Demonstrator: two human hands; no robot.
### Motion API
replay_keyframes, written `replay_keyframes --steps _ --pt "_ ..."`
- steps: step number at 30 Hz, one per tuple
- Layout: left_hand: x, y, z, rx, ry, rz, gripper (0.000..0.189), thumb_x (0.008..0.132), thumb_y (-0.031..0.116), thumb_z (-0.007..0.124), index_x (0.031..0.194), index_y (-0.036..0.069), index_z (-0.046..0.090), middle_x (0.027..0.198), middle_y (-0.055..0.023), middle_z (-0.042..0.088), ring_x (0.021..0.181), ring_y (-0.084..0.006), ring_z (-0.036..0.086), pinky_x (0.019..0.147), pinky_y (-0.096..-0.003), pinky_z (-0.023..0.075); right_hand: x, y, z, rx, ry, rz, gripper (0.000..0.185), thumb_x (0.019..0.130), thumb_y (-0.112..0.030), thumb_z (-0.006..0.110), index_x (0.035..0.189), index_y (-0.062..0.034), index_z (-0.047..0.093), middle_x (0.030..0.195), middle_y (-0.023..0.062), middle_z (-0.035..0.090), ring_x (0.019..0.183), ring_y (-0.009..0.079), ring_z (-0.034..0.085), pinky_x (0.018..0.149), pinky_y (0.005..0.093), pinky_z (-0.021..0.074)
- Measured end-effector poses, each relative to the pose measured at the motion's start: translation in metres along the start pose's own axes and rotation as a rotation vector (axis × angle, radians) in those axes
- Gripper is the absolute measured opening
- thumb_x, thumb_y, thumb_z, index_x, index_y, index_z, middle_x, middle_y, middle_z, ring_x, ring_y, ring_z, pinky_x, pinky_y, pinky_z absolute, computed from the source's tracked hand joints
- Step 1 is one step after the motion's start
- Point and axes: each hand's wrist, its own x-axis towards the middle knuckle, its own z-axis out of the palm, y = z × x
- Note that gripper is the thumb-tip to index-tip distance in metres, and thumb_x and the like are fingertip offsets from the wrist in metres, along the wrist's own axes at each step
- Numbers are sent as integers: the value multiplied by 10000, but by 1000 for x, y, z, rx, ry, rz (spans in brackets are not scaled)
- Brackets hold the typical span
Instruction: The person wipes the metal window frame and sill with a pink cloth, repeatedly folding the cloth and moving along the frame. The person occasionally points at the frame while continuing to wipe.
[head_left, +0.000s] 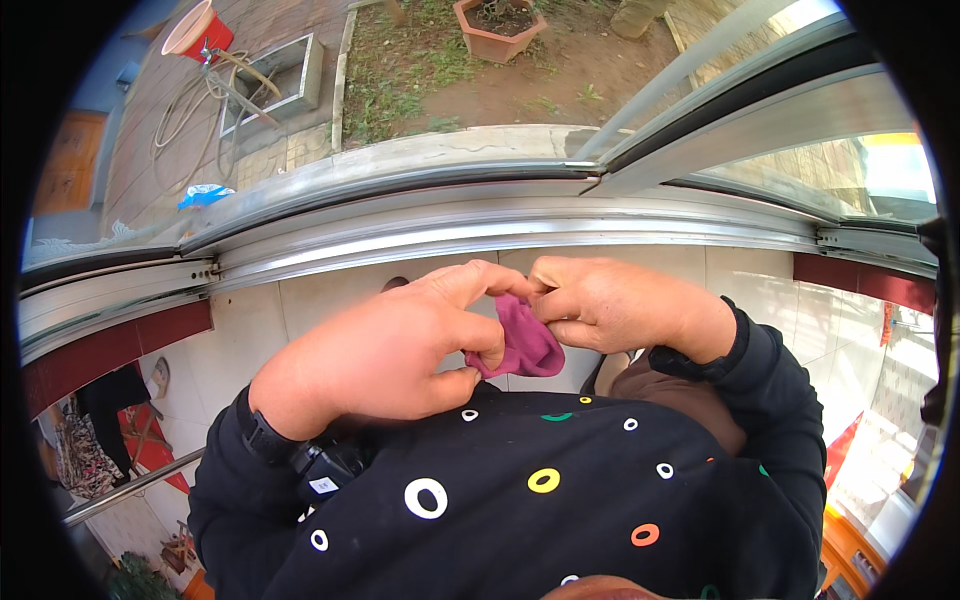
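Between my two hands hangs a small piece of magenta cloth (531, 341), bunched and folded so that its full shape is hidden. My left hand (420, 337) pinches its left side with thumb and fingers, and the index finger reaches over to the top edge. At the upper right of the cloth, my right hand (600, 304) grips the edge with curled fingers. Both hands are in front of my black top with coloured rings (495, 517), over the tiled floor.
A metal-framed window (420, 232) runs across ahead of the hands. Beyond the glass are an octagonal planter (499, 45), a coiled hose (176, 135) and a red bucket (214, 37). A metal rail (135, 487) is at lower left, near a seated person (90, 435).
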Motion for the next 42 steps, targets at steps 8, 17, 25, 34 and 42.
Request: replay_keyframes --steps 8,17,25,34,42 --pt "6 0 4 73 40 -181 111 784 9 666 890 36 680 1304 -174 614 1067 -369 658 873 -415 533 5 -11 3 244 189 3 106 951 -116 667 1036 -59 697 914 110 661 841 318 655 761 408 533" --pt "3 -2 5 276 -54 -181 130 791 76 652 916 76 687 961 -119 619 916 -360 609 816 -452 506 -31 -19 -63 -345 139 11 377 972 -326 689 740 -45 593 637 61 526 609 323 537 968 484 554" --pt "3 -1 6 288 -170 -251 146 778 121 647 906 88 708 934 -111 632 924 -364 585 856 -436 490 9 -5 -14 -472 108 -328 580 949 -524 657 575 -96 542 500 69 470 524 334 545 1064 513 491" --pt "3 -12 0 330 -299 -433 251 791 159 647 1026 115 722 1066 -140 692 974 -394 636 879 -487 513 83 10 15 -358 -60 -333 667 982 -611 523 641 -51 645 586 125 589 634 382 636 1140 529 421" --pt "3 -14 -4 345 -335 -553 260 807 163 655 1053 111 723 1074 -153 709 955 -429 665 849 -515 530 89 -16 4 -428 -286 -82 818 1027 -658 374 622 -17 679 609 162 647 696 400 662 1139 514 405"
